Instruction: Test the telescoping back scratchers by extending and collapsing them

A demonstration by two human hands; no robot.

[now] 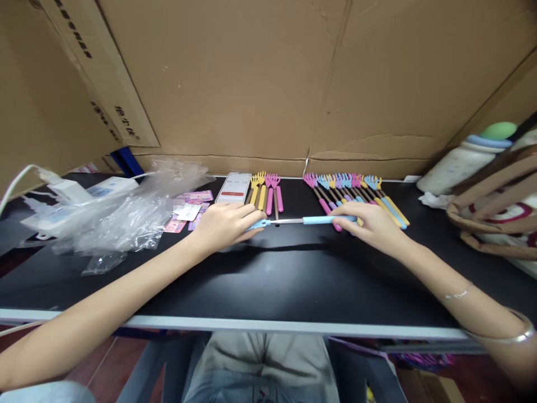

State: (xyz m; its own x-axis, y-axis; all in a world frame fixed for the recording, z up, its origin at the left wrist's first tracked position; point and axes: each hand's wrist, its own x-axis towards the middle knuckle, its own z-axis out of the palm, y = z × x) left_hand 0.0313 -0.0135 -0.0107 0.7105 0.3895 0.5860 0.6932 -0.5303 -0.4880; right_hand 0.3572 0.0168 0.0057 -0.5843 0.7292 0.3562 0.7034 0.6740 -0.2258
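Observation:
A light-blue telescoping back scratcher point(318, 220) lies level between my hands, just above the black tabletop, its metal rod partly showing. My left hand point(229, 224) is closed around its claw end, which the fingers mostly cover. On the blue handle, my right hand point(371, 224) grips the other end between thumb and fingers. Just behind my left hand lies a small group of yellow and pink back scratchers point(269, 199). Beyond my right hand, several more back scratchers point(325, 207) in pink, blue, yellow and purple lie side by side, claws toward the back.
A phone point(234, 189) showing a timer stands near colourful cards point(174, 225). Clear plastic bags point(146, 207) and a white power strip point(111, 186) occupy the left. At right are a bottle point(459, 165), crumpled tissue point(436, 200) and a fabric bag point(490, 198). Cardboard point(260, 84) walls the back.

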